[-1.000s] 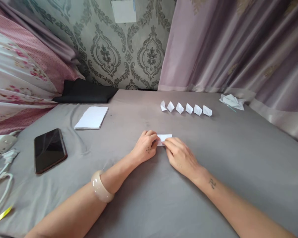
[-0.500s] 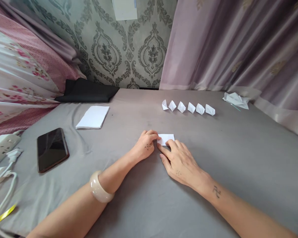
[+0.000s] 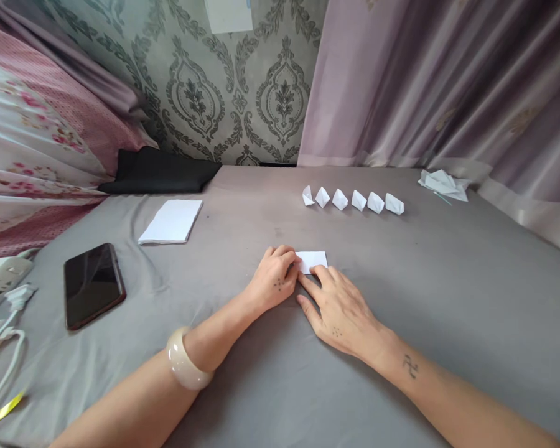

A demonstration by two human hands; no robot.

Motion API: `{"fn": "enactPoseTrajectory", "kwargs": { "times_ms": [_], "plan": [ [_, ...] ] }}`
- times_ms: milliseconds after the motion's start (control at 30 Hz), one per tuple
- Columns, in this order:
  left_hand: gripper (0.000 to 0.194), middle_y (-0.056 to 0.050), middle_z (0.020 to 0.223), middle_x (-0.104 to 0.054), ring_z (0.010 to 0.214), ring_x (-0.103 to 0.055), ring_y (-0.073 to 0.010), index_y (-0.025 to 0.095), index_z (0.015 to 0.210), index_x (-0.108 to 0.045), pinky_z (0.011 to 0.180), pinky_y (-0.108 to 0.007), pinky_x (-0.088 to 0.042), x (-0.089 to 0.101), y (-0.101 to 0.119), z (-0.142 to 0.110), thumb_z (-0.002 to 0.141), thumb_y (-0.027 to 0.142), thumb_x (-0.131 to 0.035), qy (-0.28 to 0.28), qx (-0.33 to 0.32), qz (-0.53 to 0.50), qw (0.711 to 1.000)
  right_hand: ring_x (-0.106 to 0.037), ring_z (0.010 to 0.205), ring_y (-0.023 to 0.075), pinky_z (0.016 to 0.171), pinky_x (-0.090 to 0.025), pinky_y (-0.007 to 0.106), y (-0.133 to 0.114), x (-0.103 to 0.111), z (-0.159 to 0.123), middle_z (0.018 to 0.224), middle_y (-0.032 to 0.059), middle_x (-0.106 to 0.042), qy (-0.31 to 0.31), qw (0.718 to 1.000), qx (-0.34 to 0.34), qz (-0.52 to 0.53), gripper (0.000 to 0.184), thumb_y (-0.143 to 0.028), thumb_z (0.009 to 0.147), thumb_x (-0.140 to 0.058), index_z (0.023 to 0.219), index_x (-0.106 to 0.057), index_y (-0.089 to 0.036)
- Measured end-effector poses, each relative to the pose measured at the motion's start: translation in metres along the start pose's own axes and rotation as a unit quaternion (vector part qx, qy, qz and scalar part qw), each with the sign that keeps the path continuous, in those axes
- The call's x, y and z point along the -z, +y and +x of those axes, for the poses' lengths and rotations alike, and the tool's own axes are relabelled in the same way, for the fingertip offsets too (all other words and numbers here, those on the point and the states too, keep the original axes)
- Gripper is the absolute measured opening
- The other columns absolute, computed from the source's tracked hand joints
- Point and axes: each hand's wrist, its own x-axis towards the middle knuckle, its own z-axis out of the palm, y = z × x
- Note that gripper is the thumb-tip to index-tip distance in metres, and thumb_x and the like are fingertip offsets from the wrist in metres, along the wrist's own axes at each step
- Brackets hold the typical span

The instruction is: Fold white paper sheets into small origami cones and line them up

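A small white rectangle of folded paper (image 3: 313, 260) lies flat on the grey cloth in front of me. My left hand (image 3: 276, 277) is closed at its left end, thumb and fingers together on the paper. My right hand (image 3: 340, 306) rests with fingers stretched along the paper's near edge, its fingertips touching it and the thumb apart on the cloth. Beyond the hands stands a row of several small folded white paper pieces (image 3: 340, 200). A stack of white paper sheets (image 3: 171, 221) lies to the left of them.
A dark phone (image 3: 94, 286) lies at the left, near a white power strip (image 3: 4, 277) with cables. Black folded cloth (image 3: 161, 172) sits at the back left. Loose white papers (image 3: 443, 184) lie by the curtain (image 3: 401, 93) at the back right.
My right hand has shifted from pinching at the paper's near edge to lying with its fingers spread along it. My left hand stays at the left end.
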Motion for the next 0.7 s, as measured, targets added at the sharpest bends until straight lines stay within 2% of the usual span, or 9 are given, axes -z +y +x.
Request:
{"fn": "enactPoseTrajectory", "kwargs": {
  "times_ms": [167,467,700],
  "plan": [
    [0.020,-0.008,0.105,-0.061,0.093,-0.053,-0.0191,0.017,0.096,-0.060,0.088,-0.034,-0.042,-0.0026,0.0017,-0.0017,0.089,0.015,-0.042,0.008,-0.026,0.034,0.999,-0.052,0.090,0.0233,0.081,-0.047,0.039,0.0000,-0.0001,0.0009,0.103,0.0117,-0.057,-0.001,1.000,-0.007,-0.007,0.041,-0.032,0.093,-0.041,0.127,-0.053,-0.013],
    [0.018,-0.007,0.108,-0.059,0.092,-0.050,-0.0200,0.018,0.098,-0.059,0.088,-0.035,-0.042,-0.0018,0.0011,-0.0034,0.091,0.020,-0.043,-0.005,-0.018,0.040,0.999,-0.053,0.088,0.0236,0.071,-0.049,0.037,-0.0001,0.0043,-0.0015,0.098,0.0126,-0.059,-0.007,0.996,-0.044,-0.075,0.039,-0.032,0.094,-0.039,0.113,-0.061,-0.006],
    [0.021,-0.007,0.114,-0.054,0.094,-0.046,-0.0225,0.023,0.104,-0.064,0.089,-0.039,-0.043,0.0003,-0.0057,-0.0051,0.089,0.027,-0.051,-0.014,0.041,0.028,0.999,-0.054,0.087,0.0217,0.065,-0.047,0.033,0.0015,0.0081,-0.0028,0.096,0.0118,-0.058,-0.019,0.993,-0.068,-0.099,0.039,-0.030,0.094,-0.037,0.111,-0.063,-0.007]
  ]
}}
